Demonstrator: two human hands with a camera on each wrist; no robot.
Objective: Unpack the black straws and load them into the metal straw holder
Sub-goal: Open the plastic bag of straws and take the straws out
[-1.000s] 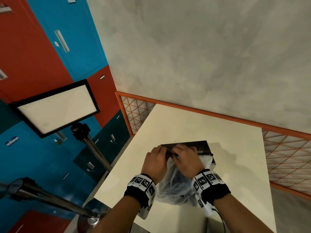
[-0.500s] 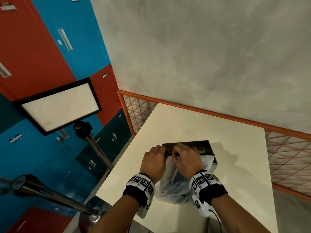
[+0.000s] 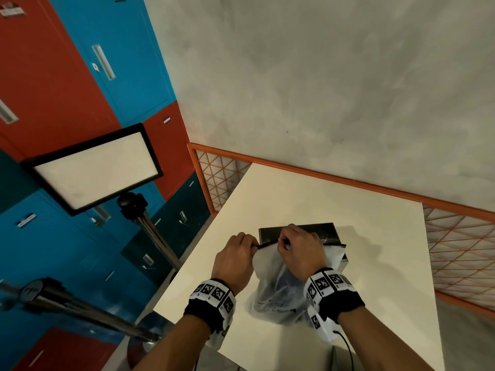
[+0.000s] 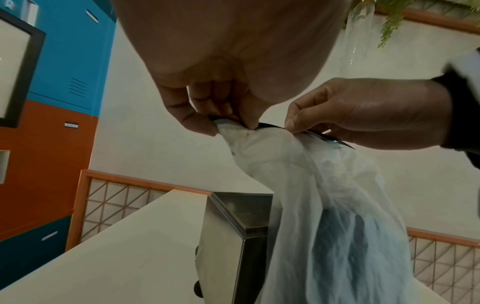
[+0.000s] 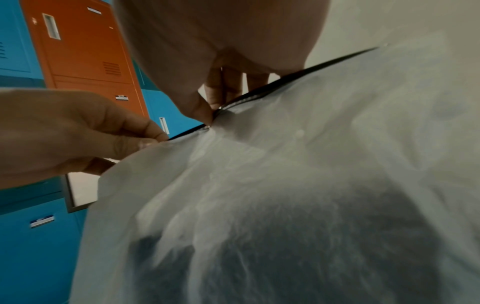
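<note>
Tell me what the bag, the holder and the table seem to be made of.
Bag: thin frosted plastic film, probably; it crumples and dark contents show through, with a black strip along the top.
Holder: looks like brushed metal, grey with a dull sheen and sharp folded edges.
Table: smooth cream top, matte; laminate or painted board, cannot tell which.

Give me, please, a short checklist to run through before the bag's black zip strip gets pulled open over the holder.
1. Left hand pinches the end of the zip strip: ok.
2. Right hand pinches the strip further along: ok.
3. Bag is lifted off the table, hanging from both hands: ok.
4. Black straws sit low in the bag, away from the seal: ok.
5. Metal straw holder stands right behind the bag: ok.
6. Holder's top is open and empty: cannot tell, the bag hides part of it.
</note>
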